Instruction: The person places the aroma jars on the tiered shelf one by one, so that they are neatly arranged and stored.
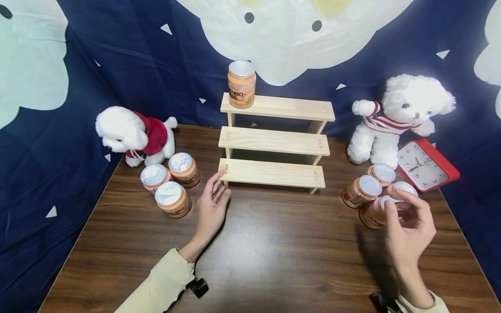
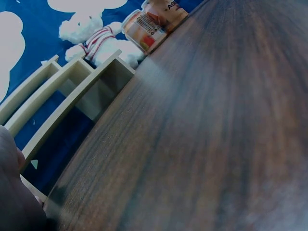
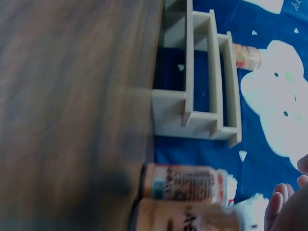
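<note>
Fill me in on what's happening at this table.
A person sits at a wooden table with a three-step wooden rack. One orange can stands on the rack's top step. The right hand grips a can from a cluster of four at the right, by a white teddy bear and a red clock. The left hand rests open, fingertips at the bottom step's left end, beside three more cans and a toy dog.
</note>
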`<move>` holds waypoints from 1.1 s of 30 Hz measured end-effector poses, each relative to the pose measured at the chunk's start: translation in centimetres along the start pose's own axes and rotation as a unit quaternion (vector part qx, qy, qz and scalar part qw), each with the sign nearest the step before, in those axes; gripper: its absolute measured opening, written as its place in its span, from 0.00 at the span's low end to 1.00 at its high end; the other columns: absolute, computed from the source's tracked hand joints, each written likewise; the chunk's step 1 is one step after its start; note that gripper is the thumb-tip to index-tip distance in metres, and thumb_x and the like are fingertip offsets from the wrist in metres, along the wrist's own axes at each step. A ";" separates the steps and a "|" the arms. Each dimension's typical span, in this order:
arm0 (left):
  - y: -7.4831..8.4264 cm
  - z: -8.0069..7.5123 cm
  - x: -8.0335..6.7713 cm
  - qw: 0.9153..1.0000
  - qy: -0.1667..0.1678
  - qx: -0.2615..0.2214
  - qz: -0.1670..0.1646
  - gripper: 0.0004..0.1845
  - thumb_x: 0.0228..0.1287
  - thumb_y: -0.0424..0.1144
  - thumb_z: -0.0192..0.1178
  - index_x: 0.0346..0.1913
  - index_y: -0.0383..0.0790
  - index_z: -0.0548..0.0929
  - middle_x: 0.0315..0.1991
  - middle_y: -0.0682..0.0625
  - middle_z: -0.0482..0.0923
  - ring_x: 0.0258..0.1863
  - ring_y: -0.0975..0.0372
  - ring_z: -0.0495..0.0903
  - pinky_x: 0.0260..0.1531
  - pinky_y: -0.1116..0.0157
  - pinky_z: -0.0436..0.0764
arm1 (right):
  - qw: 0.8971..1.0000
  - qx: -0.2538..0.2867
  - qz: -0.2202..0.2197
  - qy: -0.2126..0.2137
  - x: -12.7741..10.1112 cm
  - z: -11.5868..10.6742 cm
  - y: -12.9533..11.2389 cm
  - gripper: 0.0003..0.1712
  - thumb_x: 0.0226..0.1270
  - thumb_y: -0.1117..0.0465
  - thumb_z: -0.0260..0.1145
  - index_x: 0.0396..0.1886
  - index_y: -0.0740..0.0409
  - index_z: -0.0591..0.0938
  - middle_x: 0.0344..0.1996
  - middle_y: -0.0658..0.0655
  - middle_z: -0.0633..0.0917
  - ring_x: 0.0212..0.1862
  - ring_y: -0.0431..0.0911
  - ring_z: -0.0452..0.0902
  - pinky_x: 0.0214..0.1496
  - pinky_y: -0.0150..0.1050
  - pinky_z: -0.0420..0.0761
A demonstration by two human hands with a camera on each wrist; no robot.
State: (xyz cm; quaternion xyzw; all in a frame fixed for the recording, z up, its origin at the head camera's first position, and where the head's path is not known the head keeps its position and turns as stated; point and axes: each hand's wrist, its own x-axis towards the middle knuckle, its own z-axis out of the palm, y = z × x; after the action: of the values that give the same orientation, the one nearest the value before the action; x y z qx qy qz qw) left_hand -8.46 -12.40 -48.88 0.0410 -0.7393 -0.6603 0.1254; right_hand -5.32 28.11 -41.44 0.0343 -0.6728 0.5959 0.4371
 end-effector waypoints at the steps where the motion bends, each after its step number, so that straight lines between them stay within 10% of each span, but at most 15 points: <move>1: 0.0 0.0 0.0 1.000 -0.001 -0.001 -0.001 0.30 0.78 0.25 0.64 0.78 0.43 0.78 0.76 0.38 0.78 0.74 0.47 0.78 0.77 0.61 0.79 | 1.000 -0.017 0.009 0.003 -0.1 -0.3 0.2 0.17 0.63 0.82 0.71 0.52 0.83 0.86 0.42 0.52 0.93 0.34 0.38 0.81 0.31 0.19 0.77; 15: -0.6 0.1 0.1 1.000 0.009 0.012 0.015 0.30 0.75 0.28 0.65 0.77 0.48 0.81 0.73 0.34 0.80 0.72 0.45 0.81 0.73 0.63 0.82 | 0.978 -0.195 0.065 0.014 -0.4 -2.6 1.0 0.24 0.54 0.79 0.81 0.52 0.79 0.88 0.36 0.44 0.81 0.33 0.33 0.75 0.29 0.16 0.71; 33: -3.6 -0.1 0.7 1.000 0.007 -0.002 0.022 0.30 0.76 0.32 0.68 0.77 0.55 0.81 0.75 0.41 0.79 0.72 0.50 0.81 0.73 0.64 0.81 | 0.940 -0.300 0.161 -0.023 -1.0 -4.2 2.5 0.29 0.52 0.72 0.87 0.55 0.71 0.88 0.42 0.37 0.71 0.36 0.32 0.71 0.35 0.16 0.71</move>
State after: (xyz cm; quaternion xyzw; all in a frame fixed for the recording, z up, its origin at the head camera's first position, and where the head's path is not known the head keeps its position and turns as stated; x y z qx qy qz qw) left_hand -9.53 -13.11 -52.36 0.0297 -0.7377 -0.6586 0.1452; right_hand -3.85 31.87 -44.41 -0.1935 -0.8268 0.4279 0.3096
